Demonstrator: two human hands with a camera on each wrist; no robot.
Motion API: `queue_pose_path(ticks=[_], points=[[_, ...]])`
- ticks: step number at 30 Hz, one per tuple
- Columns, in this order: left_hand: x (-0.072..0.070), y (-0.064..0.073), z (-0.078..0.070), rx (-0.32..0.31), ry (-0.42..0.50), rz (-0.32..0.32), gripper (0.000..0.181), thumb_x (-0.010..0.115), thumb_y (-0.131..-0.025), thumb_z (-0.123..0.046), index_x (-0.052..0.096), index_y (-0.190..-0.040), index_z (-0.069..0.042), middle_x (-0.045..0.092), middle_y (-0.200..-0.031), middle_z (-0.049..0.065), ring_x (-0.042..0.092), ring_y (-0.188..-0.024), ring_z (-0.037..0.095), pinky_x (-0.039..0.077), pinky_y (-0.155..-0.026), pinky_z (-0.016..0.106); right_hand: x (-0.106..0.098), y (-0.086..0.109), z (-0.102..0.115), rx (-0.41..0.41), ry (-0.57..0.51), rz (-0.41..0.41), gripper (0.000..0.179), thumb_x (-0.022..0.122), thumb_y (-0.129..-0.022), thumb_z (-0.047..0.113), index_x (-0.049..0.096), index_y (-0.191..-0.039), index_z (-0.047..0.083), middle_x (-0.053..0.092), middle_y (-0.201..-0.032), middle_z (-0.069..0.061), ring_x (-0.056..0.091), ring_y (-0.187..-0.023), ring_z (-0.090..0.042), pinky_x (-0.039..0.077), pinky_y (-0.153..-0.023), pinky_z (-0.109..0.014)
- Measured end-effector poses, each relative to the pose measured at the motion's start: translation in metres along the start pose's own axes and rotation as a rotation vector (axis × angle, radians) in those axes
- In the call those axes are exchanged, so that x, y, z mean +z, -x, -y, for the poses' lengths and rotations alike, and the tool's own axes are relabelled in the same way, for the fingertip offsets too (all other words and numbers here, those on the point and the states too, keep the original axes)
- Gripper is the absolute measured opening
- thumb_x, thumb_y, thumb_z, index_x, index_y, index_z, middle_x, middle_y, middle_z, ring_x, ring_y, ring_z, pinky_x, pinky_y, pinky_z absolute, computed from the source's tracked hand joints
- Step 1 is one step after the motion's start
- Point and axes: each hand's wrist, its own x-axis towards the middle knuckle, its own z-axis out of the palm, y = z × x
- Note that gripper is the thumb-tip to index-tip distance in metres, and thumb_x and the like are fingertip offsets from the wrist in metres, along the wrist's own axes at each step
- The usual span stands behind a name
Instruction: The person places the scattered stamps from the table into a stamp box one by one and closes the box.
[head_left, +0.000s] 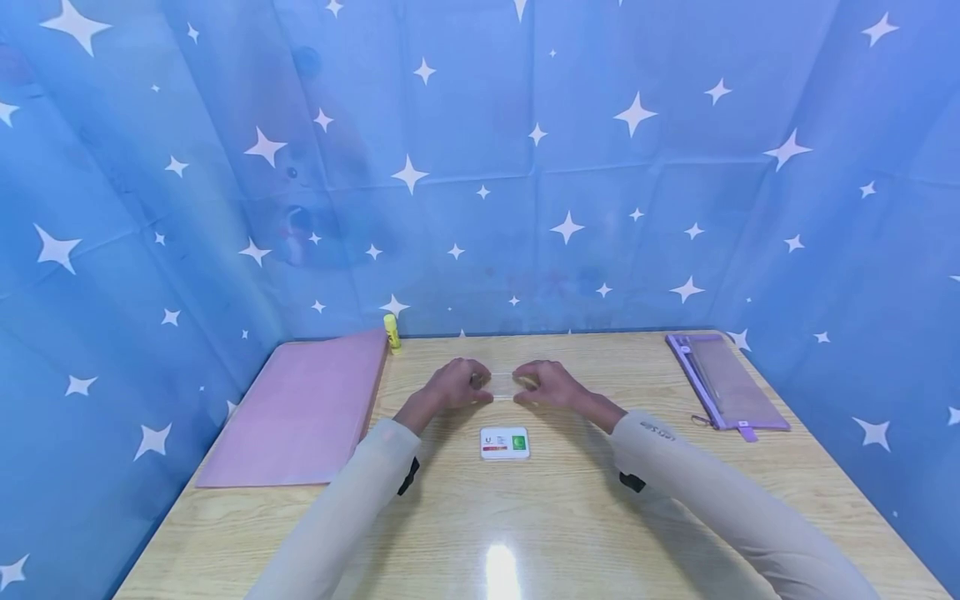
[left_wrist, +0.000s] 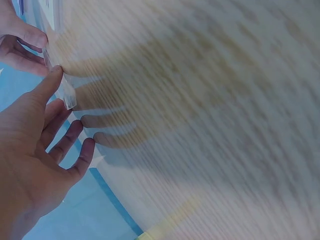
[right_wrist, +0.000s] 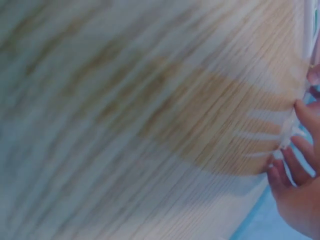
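Both hands grip a small clear plastic rectangle by its two ends, close over the far part of the table. My left hand point(head_left: 459, 383) pinches the left end of the clear plastic piece point(head_left: 503, 386) between thumb and fingers. At the right end my right hand point(head_left: 551, 385) pinches it the same way. In the left wrist view the clear plastic piece point(left_wrist: 69, 95) shows a thick, glassy edge. Nearer me lies a small white card point(head_left: 495, 451) with a green square and a red strip, in a rounded frame.
On the left lies a large pink folder point(head_left: 300, 408), with a yellow glue stick point(head_left: 392, 333) standing at its far corner. A purple zip pouch point(head_left: 738, 383) rests on the right of the wooden table point(head_left: 570, 533). Behind hangs a blue star-patterned curtain point(head_left: 480, 125).
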Motion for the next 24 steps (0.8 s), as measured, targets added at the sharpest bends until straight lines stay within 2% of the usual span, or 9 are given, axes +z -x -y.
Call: queue_pose_path(ticks=[3, 5, 7, 9, 14, 16, 21, 24], points=[[0.0, 0.002, -0.001, 0.0, 0.004, -0.003, 0.046, 0.081, -0.092, -0.033, 0.071, -0.132, -0.014, 0.068, -0.135, 0.005, 0.06, -0.126, 0.023, 0.047, -0.108, 0.041, 0.0, 0.002, 0.001, -0.035, 0.011, -0.012, 0.042, 0.079, -0.093, 0.014, 0.068, -0.128, -0.008, 0.069, -0.128, -0.024, 0.061, -0.08, -0.023, 0.052, -0.089, -0.044], [0.0, 0.004, -0.002, -0.001, 0.007, -0.005, 0.046, 0.081, -0.092, -0.034, 0.071, -0.132, -0.014, 0.068, -0.135, 0.005, 0.06, -0.127, 0.023, 0.047, -0.109, 0.041, 0.001, 0.004, 0.001, -0.052, 0.013, -0.017, 0.04, 0.078, -0.094, 0.013, 0.068, -0.127, -0.008, 0.067, -0.131, -0.025, 0.066, -0.097, -0.031, 0.052, -0.095, -0.05], [0.001, 0.006, -0.003, 0.002, 0.006, -0.009, 0.045, 0.081, -0.093, -0.033, 0.071, -0.132, -0.013, 0.067, -0.136, 0.006, 0.059, -0.129, 0.024, 0.046, -0.11, 0.042, 0.002, 0.006, 0.002, -0.053, 0.011, -0.018, 0.039, 0.077, -0.095, 0.012, 0.068, -0.128, -0.007, 0.066, -0.132, -0.025, 0.065, -0.112, -0.037, 0.05, -0.101, -0.054], [0.001, 0.009, -0.004, 0.012, 0.0, -0.011, 0.045, 0.08, -0.093, -0.033, 0.071, -0.131, -0.012, 0.068, -0.135, 0.006, 0.059, -0.129, 0.025, 0.046, -0.11, 0.042, 0.003, 0.008, 0.001, -0.059, 0.012, -0.018, 0.038, 0.077, -0.095, 0.012, 0.069, -0.127, -0.006, 0.065, -0.133, -0.025, 0.066, -0.108, -0.036, 0.051, -0.1, -0.054], [0.001, 0.012, -0.004, 0.034, -0.023, -0.009, 0.045, 0.081, -0.093, -0.034, 0.071, -0.13, -0.011, 0.069, -0.132, 0.006, 0.062, -0.124, 0.024, 0.048, -0.107, 0.042, 0.005, 0.011, 0.002, -0.082, 0.02, -0.022, 0.038, 0.077, -0.094, 0.012, 0.069, -0.126, -0.006, 0.066, -0.131, -0.024, 0.066, -0.109, -0.036, 0.051, -0.1, -0.053], [0.001, 0.013, -0.004, 0.029, -0.025, -0.006, 0.046, 0.081, -0.092, -0.034, 0.071, -0.13, -0.011, 0.069, -0.132, 0.006, 0.061, -0.125, 0.023, 0.048, -0.107, 0.042, 0.006, 0.012, 0.003, -0.078, 0.02, -0.017, 0.039, 0.078, -0.094, 0.013, 0.069, -0.126, -0.007, 0.067, -0.131, -0.024, 0.064, -0.115, -0.038, 0.05, -0.102, -0.054], [0.001, 0.017, -0.004, 0.013, -0.015, 0.004, 0.048, 0.082, -0.091, -0.034, 0.07, -0.131, -0.012, 0.068, -0.135, 0.006, 0.06, -0.129, 0.024, 0.047, -0.11, 0.041, 0.006, 0.013, 0.008, -0.056, 0.029, -0.007, 0.04, 0.079, -0.093, 0.014, 0.069, -0.126, -0.007, 0.068, -0.13, -0.023, 0.066, -0.099, -0.03, 0.051, -0.102, -0.053], [0.0, 0.02, -0.004, 0.015, 0.002, 0.008, 0.048, 0.083, -0.091, -0.032, 0.07, -0.132, -0.01, 0.069, -0.134, 0.007, 0.062, -0.126, 0.024, 0.048, -0.108, 0.04, 0.007, 0.015, 0.012, -0.071, 0.031, -0.011, 0.041, 0.08, -0.092, 0.013, 0.069, -0.125, -0.008, 0.068, -0.129, -0.025, 0.066, -0.1, -0.031, 0.051, -0.102, -0.054]])
